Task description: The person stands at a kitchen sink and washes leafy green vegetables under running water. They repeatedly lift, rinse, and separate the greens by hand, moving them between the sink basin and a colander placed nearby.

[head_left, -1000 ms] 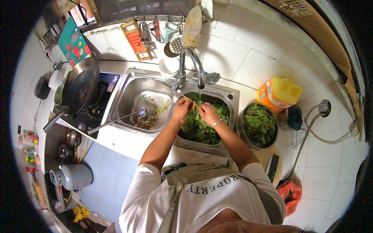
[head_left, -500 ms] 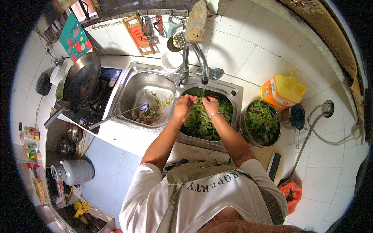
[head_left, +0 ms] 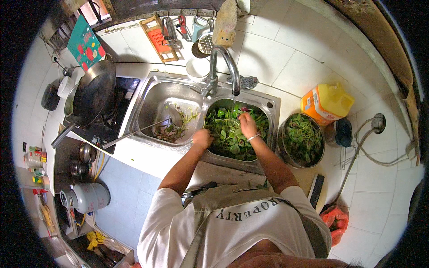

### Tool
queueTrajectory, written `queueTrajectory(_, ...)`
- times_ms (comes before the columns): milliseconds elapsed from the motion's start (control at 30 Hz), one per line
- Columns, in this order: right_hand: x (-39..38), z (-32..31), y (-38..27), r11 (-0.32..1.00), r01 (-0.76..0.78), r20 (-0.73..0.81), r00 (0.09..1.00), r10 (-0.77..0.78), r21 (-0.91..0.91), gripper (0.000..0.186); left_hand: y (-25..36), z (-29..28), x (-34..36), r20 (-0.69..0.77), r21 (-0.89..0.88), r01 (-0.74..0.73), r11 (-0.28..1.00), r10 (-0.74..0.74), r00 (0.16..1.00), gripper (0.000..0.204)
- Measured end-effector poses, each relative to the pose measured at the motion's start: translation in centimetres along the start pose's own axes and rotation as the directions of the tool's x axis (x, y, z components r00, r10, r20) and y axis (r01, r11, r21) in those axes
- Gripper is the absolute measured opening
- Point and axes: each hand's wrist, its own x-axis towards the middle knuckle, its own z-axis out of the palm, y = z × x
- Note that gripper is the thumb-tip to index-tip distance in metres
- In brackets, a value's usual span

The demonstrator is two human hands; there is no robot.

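Leafy greens [head_left: 230,138] fill the right basin of the steel sink, under a thin stream of water from the curved tap [head_left: 232,71]. My right hand [head_left: 247,125], with a bracelet at its wrist, is over the right half of the greens, its fingers pinched on a leafy stem. By the divider between the basins, my left hand [head_left: 202,139] is closed at the left edge of the greens; what its fingers hold is hidden. Scattered stems and leaf scraps [head_left: 172,129] lie in the left basin [head_left: 154,100], where a long-handled ladle [head_left: 138,128] rests across the front rim.
Right of the sink stand a round pot [head_left: 286,154] of more greens and a yellow jug [head_left: 333,100]. A wok [head_left: 94,94] sits on the stove at the left. Graters and tools hang behind the tap; a white bowl [head_left: 197,68] is beside it. Below left is a gas cylinder [head_left: 91,197].
My hands were together under the tap and have moved apart. The left came back and left toward the divider; the right came slightly nearer and right, over the greens.
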Motion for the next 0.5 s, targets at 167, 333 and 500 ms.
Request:
queueTrajectory(167,-2.2,0.1,-3.6,0.995,0.096,0.028,0.995,-0.095,-0.017,0.018,-0.3,-1.7,0.4,0.012,-0.544,-0.008,0.839,0.017,1.000,0.033)
queueTrajectory(333,-2.4,-0.2,-7.4,0.969,0.228,0.087,0.968,-0.236,0.091,0.017,0.4,-6.0,1.2,0.255,-0.877,0.145,0.459,0.188,0.948,0.025)
queueTrajectory(500,-2.0,-0.9,-10.4,0.828,0.533,0.131,0.846,-0.518,-0.174,0.019,3.1,-9.9,-0.7,0.302,-0.861,0.185,0.473,0.184,0.935,0.024)
